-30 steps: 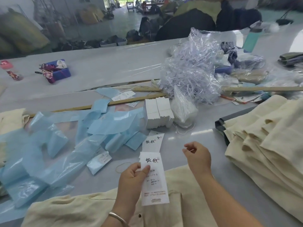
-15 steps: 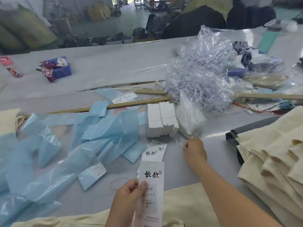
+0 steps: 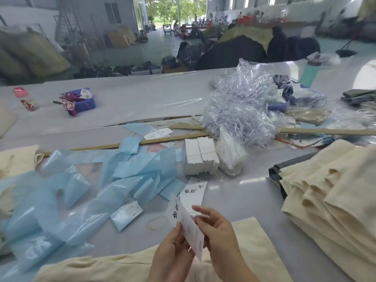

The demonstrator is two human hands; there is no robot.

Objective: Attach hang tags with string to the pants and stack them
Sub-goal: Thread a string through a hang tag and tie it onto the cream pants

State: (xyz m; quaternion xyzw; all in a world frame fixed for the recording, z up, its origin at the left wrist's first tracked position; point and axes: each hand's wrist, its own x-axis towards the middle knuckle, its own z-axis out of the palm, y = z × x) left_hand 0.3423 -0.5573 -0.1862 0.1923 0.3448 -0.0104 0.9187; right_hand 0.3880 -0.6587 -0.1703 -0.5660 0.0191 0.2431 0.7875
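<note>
Both hands (image 3: 195, 239) pinching hang tag (image 3: 188, 224), clear bag (image 3: 240, 102) holding strings

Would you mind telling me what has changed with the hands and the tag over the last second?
The right hand reached away to the clear bag of strings, then came back and now pinches the white printed paper hang tag, which has tilted leftward. The left hand kept hold of that tag throughout. The second tag on the table, the yellow rubber band and the stacked cream pants stayed put.

garment factory floor: long work table (image 3: 142, 106), stacked cream pants (image 3: 333, 200), block of hang tags (image 3: 200, 157), bulging fabric sacks (image 3: 30, 55), open warehouse doorway (image 3: 162, 13).
</note>
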